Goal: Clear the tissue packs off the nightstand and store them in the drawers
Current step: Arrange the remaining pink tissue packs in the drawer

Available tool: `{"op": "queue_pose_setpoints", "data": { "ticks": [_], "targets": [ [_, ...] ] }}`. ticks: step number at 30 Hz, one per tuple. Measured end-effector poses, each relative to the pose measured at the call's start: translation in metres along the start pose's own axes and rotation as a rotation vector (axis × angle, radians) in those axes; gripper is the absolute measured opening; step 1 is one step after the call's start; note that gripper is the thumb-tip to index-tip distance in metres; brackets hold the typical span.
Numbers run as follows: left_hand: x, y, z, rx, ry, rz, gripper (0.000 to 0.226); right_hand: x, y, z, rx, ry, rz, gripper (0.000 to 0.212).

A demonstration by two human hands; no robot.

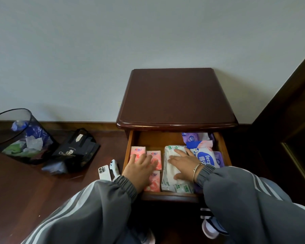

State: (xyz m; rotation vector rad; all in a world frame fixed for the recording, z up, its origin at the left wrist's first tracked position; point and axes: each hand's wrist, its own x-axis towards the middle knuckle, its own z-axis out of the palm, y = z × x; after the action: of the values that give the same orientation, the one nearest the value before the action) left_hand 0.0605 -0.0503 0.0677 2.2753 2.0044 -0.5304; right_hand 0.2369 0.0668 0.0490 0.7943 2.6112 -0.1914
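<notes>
The dark wooden nightstand (pixel 176 99) stands against the wall, its top bare. Its upper drawer (pixel 128 147) is pulled out. Inside lie three pink tissue packs (pixel 138 151) on the left, a white tissue pack (pixel 171 171) in the middle and blue and purple packs (pixel 205 155) on the right. My left hand (pixel 141 170) lies flat with straight fingers on the pink packs. My right hand (pixel 184 162) presses flat on the white pack, fingers spread.
On the floor to the left are a dark waste bin (pixel 19 136) holding rubbish, a black paper bag (pixel 77 150), a white phone (pixel 104 172) and a small white device (pixel 114 167). Dark wood furniture (pixel 292 124) rises at the right.
</notes>
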Motion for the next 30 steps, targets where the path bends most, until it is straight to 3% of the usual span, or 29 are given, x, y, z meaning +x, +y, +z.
{"op": "queue_pose_setpoints", "data": {
  "ticks": [7,12,19,22,26,30],
  "targets": [
    [0.011,-0.004,0.009,0.058,-0.178,0.012,0.081,-0.002,-0.003,-0.006,0.01,0.072,-0.009,0.06],
    [0.008,-0.012,0.014,-0.139,-0.071,0.006,0.079,-0.007,-0.002,-0.011,0.097,0.1,0.009,0.062],
    [-0.01,-0.027,0.004,-0.37,-0.055,0.046,0.072,-0.048,0.013,-0.021,0.295,0.092,-0.011,0.064],
    [-0.029,-0.036,-0.005,-0.469,0.009,0.057,0.084,-0.083,0.028,-0.025,0.373,0.117,-0.031,0.077],
    [-0.064,-0.045,0.001,-0.414,-0.033,0.068,0.108,-0.133,0.048,-0.013,0.31,0.078,-0.012,0.114],
    [-0.08,-0.047,0.014,-0.243,0.01,-0.043,0.12,-0.16,0.052,0.013,0.185,0.003,0.065,0.12]
  ]
}}
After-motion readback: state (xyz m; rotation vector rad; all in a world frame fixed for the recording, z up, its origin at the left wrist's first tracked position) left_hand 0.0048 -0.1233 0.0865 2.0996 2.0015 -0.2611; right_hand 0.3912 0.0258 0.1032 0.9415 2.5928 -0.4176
